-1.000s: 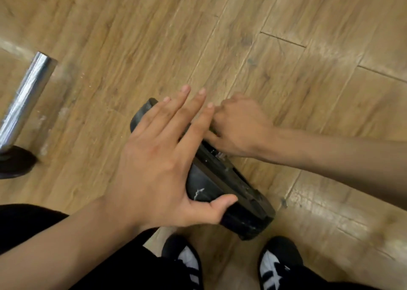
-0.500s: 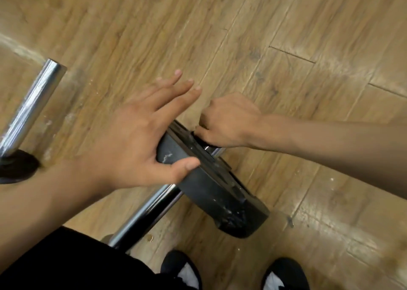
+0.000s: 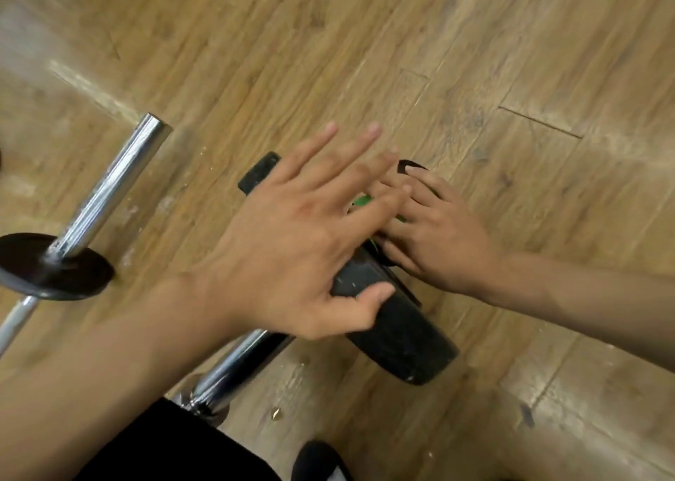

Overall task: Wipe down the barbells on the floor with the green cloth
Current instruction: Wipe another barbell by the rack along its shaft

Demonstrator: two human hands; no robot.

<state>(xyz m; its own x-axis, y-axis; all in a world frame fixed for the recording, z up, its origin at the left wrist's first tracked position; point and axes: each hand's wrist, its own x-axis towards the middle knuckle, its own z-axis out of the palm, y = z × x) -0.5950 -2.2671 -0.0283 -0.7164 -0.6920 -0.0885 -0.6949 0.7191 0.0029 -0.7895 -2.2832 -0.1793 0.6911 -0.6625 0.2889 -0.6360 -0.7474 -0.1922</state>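
On the floor [image 3: 475, 60], two barbells [image 3: 233, 363] [image 3: 109, 185], one green cloth [image 3: 362, 200], left hand [image 3: 292, 247] and right hand [image 3: 442, 239], fingers [image 3: 350, 144] spread on one plate [image 3: 401, 334].

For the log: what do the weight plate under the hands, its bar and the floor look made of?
Weight plate: black, matte, scuffed with pale flecks; rubber-coated or painted iron, unclear which. Bar: polished chrome-look metal, mirror-like highlights. Floor: wood-grain planks with seams, slight sheen; wood or laminate, cannot tell.
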